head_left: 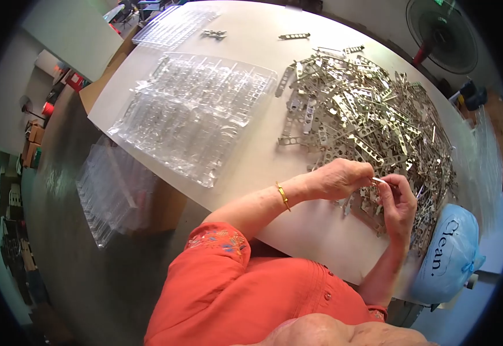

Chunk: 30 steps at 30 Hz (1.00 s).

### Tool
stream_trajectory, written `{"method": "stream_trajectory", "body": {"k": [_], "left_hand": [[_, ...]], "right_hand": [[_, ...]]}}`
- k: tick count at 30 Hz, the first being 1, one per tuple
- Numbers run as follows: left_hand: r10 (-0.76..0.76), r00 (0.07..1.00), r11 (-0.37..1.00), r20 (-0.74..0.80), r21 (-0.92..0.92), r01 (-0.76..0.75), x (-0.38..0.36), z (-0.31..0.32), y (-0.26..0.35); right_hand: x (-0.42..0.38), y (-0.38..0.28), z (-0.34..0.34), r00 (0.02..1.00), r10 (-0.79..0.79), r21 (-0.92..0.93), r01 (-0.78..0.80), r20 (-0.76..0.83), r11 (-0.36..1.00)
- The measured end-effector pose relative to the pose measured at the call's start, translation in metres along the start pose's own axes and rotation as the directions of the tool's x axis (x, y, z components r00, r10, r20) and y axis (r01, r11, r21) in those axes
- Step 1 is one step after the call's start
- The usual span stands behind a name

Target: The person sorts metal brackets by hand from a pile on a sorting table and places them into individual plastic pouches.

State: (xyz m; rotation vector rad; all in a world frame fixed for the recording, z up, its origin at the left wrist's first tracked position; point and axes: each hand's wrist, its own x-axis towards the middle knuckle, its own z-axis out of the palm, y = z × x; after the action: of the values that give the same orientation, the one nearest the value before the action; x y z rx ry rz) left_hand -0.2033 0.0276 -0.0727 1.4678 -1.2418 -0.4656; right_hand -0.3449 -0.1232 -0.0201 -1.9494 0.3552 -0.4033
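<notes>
My left hand (344, 176), with a gold bracelet at its wrist, is closed in a pinch at the near edge of a metal heap. Facing it, my right hand (398, 203) pinches too. Between the fingertips of both shows the pale end of a thin metal strip (379, 180); most of it is hidden by the fingers. Beneath and beyond them spreads a big pile of flat perforated metal strips (367, 109), lying every which way.
Clear plastic trays (188, 115) lie left of the pile on the white table (251, 199). Two small groups of strips (214, 34) (295, 36) lie farther back. A blue bag (450, 254) marked "Clean" sits at right, below a fan (440, 36). More trays (116, 190) stand lower left.
</notes>
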Motion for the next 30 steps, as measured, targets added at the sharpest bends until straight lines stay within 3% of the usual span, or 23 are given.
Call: {"method": "stream_trajectory", "body": {"k": [2,4,6,14,16,22,24,30], "left_hand": [[0.009,0.999,1.000,0.031,0.017,-0.010,0.000,0.001,0.003],[0.017,0.998,0.999,0.067,0.030,-0.019,-0.001,0.003,0.006],[0.029,0.993,0.996,0.118,0.075,-0.038,-0.003,0.008,0.005],[0.131,0.948,0.983,0.291,0.085,-0.162,-0.010,0.029,0.008],[0.136,0.931,0.966,0.340,0.161,-0.200,-0.011,0.033,0.013],[0.090,0.889,0.930,0.449,0.281,-0.236,-0.017,0.046,0.025],[0.078,0.878,0.923,0.473,0.298,-0.242,-0.017,0.046,0.028],[0.128,0.848,0.894,0.515,0.311,-0.323,-0.017,0.054,0.020]], "right_hand": [[-0.006,-0.004,-0.005,1.000,0.019,-0.001,-0.019,-0.002,1.000],[-0.014,-0.006,-0.008,0.993,-0.118,-0.253,0.113,-0.004,0.961],[-0.024,-0.009,-0.008,0.991,-0.133,-0.296,0.126,-0.006,0.947],[-0.071,-0.019,-0.003,0.999,0.039,-0.470,-0.021,0.028,0.882],[-0.081,-0.008,-0.003,0.980,-0.191,-0.570,0.192,0.062,0.799],[-0.111,-0.006,0.007,0.992,-0.113,-0.506,0.070,-0.054,0.860],[-0.118,-0.007,0.009,0.989,0.120,-0.401,-0.144,-0.084,0.905],[-0.122,-0.002,0.012,0.996,0.026,-0.391,-0.060,-0.091,0.918]]}}
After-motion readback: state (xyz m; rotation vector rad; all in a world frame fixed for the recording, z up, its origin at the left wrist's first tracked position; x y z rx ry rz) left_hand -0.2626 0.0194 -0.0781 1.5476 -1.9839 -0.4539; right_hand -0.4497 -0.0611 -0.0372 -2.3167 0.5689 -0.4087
